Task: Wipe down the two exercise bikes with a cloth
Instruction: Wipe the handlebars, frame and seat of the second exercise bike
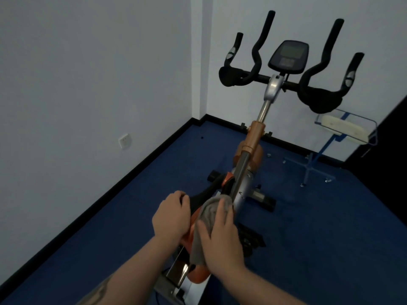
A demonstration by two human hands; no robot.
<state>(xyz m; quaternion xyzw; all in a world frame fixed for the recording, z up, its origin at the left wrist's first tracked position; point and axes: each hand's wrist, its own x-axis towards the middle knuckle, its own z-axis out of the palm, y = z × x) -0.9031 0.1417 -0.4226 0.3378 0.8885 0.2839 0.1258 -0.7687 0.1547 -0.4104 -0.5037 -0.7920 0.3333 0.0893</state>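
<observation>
I log one exercise bike [251, 148], centre frame: orange frame, silver post, black handlebars [284, 82], dark grey console [288, 57]. Cloth [209, 219], lower centre: plain grey. Floor [308, 227]: deep blue, with black skirting [132, 166]. Walls [88, 73]: pale grey-white. Stand [317, 159], right: blue, carrying a cream pad [343, 126]. Left forearm [99, 291], lower left: dark tattoo pattern.

No legible txt; bike console [288, 56] screen too blurry.

cloth [210, 219]: soft grey fabric, matt | bike frame [251, 146]: glossy orange, brushed metal post (shiny) | handlebars [321, 100]: matt black foam | floor [308, 227]: blue carpet, rough
</observation>
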